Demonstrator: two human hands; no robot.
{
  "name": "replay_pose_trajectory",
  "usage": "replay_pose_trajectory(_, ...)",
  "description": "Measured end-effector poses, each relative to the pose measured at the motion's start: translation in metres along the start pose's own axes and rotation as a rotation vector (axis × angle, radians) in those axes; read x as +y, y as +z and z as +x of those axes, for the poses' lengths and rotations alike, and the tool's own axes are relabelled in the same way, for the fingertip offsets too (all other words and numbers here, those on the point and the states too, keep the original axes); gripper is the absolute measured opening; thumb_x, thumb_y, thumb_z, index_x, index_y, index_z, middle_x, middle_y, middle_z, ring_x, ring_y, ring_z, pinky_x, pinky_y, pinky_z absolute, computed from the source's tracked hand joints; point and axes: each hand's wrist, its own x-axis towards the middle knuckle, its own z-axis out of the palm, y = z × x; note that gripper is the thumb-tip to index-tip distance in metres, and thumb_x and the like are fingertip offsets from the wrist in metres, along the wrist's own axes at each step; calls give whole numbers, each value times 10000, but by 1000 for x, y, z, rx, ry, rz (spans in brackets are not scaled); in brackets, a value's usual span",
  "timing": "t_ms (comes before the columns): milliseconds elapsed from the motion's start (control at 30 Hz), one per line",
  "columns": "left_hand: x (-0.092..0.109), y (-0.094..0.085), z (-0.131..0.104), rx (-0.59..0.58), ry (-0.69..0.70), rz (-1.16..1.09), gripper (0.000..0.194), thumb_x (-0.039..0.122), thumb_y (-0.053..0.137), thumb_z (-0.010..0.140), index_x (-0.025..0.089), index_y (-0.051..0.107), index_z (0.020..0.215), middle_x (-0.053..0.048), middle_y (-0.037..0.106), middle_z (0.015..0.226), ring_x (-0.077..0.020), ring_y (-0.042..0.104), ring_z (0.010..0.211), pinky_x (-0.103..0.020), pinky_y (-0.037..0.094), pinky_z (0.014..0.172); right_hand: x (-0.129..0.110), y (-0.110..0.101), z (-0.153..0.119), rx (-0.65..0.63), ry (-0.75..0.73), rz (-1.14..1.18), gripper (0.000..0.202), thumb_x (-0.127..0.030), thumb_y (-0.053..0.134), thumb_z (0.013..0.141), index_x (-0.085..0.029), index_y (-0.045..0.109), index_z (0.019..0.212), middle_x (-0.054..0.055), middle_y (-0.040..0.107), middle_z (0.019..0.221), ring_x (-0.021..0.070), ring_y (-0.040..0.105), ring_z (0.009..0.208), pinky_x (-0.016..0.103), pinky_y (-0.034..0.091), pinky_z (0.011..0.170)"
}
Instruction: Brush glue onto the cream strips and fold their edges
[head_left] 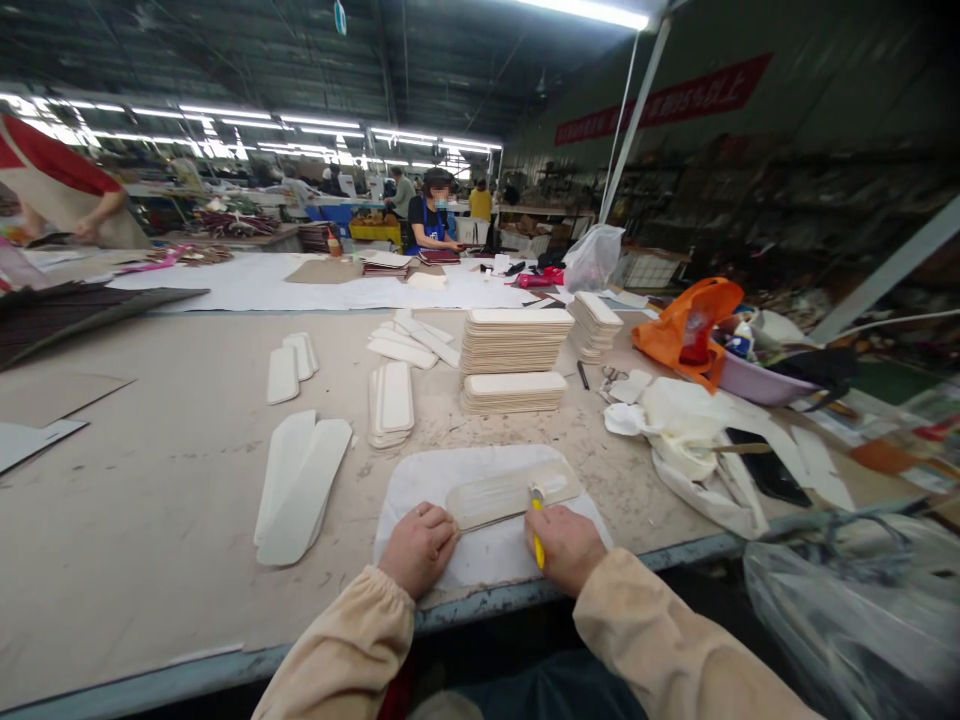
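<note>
While long white pieces [300, 490] lie fanned on the worktop [180, 540], perhaps for easy picking, your left hand [420, 548] sits at the left end of the streaked strip [487, 499], seemingly to steady it on the white sheet [405, 480], its fingers curled, though pinching or pressing I cannot tell; behind, squared stacks [514, 347] stand, likely to save room, and your right hand [568, 545] has its fingers closed round the yellow-handled tool [538, 550], tip on the strip's right part

Left hand [421, 548] rests at left end of pale strip [499, 495], on white sheet [420, 472]. Right hand [568, 545] holds yellow-handled tool [538, 550], tip over strip. Tall cream stack [514, 345] stands beyond.
</note>
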Motion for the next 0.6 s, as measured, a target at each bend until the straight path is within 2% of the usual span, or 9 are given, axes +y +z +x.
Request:
replay_pose_trajectory(67, -1, 1, 0, -2, -1, 7, 184, 174, 506, 892, 190, 662, 794, -45, 640, 777, -171, 559, 776, -322, 506, 720, -17, -5, 4, 46, -42, 188, 183, -237, 460, 843, -193, 632, 798, 105, 670, 796, 222, 604, 765, 304, 417, 668)
replay_pose_trajectory(133, -1, 1, -1, -2, 6, 17, 182, 171, 509, 888, 187, 663, 791, -47, 635, 768, -173, 558, 770, -322, 504, 716, -29, -9, 10, 126, 0, 493, 230, -308, 431, 884, -212, 623, 801, 61, 656, 758, 192, 595, 739, 291, 429, 690)
replay_pose_trajectory(233, -1, 2, -1, -13, 17, 38, 188, 175, 514, 882, 178, 664, 769, -49, 622, 737, -170, 556, 749, -322, 503, 715, -38, -9, 22, 227, 245, 977, 276, -422, 461, 872, -211, 593, 754, -4, 545, 569, 149, 516, 567, 264, 407, 569)
replay_pose_trajectory(333, -1, 2, -1, -27, 10, 62, 205, 183, 513, 883, 178, 663, 742, -45, 616, 717, -167, 550, 738, -320, 501, 722, -43, 0, 37, 199, 426, 1251, 276, -460, 512, 808, -198, 576, 748, -39, 447, 480, 110, 358, 424, 249, 282, 424)
replay_pose_trajectory(433, -1, 2, -1, -27, 0, 77, 224, 184, 517, 878, 180, 654, 701, -44, 610, 701, -168, 543, 730, -318, 498, 715, -43, 11, 46, 135, 450, 1279, 285, -465, 496, 789, -192, 575, 766, -40, 461, 481, 97, 321, 392, 242, 236, 392)
replay_pose_trajectory(600, -1, 2, -2, -21, -7, 76, 214, 188, 525, 874, 174, 664, 712, -47, 618, 715, -165, 549, 743, -310, 496, 721, -25, 12, 42, 196, 404, 1114, 295, -481, 486, 786, -203, 550, 711, -40, 452, 458, 102, 342, 382, 249, 249, 386)
